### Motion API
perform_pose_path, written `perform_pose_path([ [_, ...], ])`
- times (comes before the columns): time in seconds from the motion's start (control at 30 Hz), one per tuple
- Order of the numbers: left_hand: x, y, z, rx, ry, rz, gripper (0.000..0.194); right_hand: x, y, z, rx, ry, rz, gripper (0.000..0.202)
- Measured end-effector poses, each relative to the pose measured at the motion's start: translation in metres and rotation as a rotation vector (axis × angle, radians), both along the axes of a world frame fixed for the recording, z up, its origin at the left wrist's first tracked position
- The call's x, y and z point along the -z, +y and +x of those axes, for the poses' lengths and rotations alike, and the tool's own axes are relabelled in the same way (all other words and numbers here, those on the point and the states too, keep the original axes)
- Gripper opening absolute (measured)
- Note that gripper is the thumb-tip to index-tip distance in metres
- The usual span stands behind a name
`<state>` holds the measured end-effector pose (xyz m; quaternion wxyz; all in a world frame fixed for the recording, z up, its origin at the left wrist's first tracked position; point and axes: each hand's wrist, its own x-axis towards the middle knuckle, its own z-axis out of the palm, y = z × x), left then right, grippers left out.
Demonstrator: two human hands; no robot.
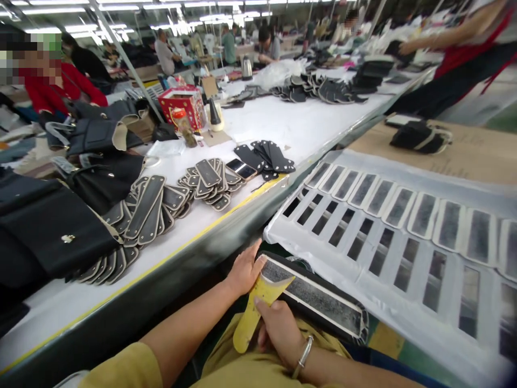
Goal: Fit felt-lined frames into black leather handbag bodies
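Note:
My right hand (280,326) is closed around a flat yellow scraper-like piece (251,320) with a curved, notched end. That end lies over a long black panel (323,302) with white strips along its borders, which slants across my lap. My left hand (244,269) grips the panel's upper left end, thumb on top and fingers stretched along the edge. What the fingers do underneath is hidden. Close by on the right, a white slotted sheet (365,269) carries a row of dark rectangular pieces with pale rims (399,207).
On the long white table (250,116) lie piles of black straps with pale edges (147,210), black pieces (270,156), a phone (241,168), black bags (52,226) and a red box (183,106). The table's yellow-striped edge (202,231) runs diagonally beside me. Other people work around it.

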<state>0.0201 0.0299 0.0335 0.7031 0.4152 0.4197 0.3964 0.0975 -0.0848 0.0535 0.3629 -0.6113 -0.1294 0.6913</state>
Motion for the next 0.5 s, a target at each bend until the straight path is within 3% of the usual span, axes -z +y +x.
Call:
perform_pose_path([
  [0.1, 0.009, -0.011, -0.009, -0.060, -0.084, -0.169, 0.031, -0.012, -0.008, 0.018, -0.082, -0.238, 0.125, 0.041],
  [0.23, 0.020, -0.027, -0.025, -0.040, -0.268, -0.353, 0.040, -0.026, -0.009, 0.046, 0.081, -0.212, 0.345, 0.037],
  [0.37, 0.024, -0.035, -0.032, -0.007, -0.342, -0.280, 0.036, -0.031, 0.025, 0.054, 0.196, -0.195, 0.454, 0.041],
  [0.5, 0.026, -0.031, -0.030, -0.027, -0.338, -0.286, 0.035, -0.034, 0.075, 0.034, 0.326, -0.156, 0.620, 0.033],
])
